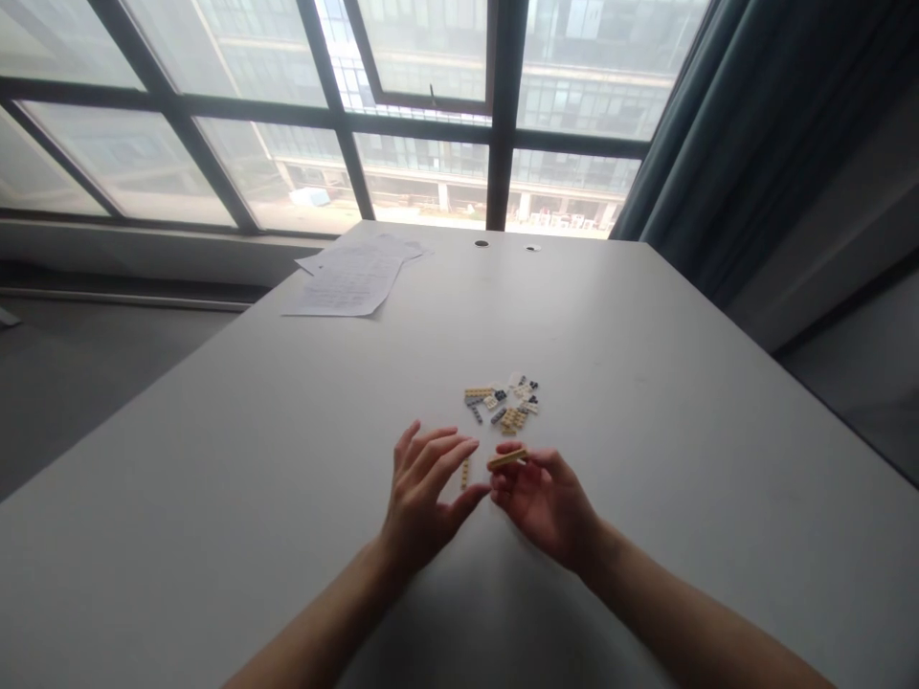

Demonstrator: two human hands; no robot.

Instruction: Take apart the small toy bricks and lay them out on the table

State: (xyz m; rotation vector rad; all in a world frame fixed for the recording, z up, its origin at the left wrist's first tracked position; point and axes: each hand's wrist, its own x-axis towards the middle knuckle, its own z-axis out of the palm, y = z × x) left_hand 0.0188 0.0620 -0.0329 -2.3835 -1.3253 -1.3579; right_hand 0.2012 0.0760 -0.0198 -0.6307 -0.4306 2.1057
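Pinching a tan brick in the right hand [544, 493]; left hand [429, 488] spread, beside a tan strip [465, 473].

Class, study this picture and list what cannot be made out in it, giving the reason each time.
All in the head view:
- far end of the tan strip: behind the left hand
- gripped end of the tan bar: covered by fingers of the right hand
- print on the paper sheets: too small, faint
- exact shapes of the piled pieces: tiny, overlapping
- near edge of the table: cut off by the bottom edge
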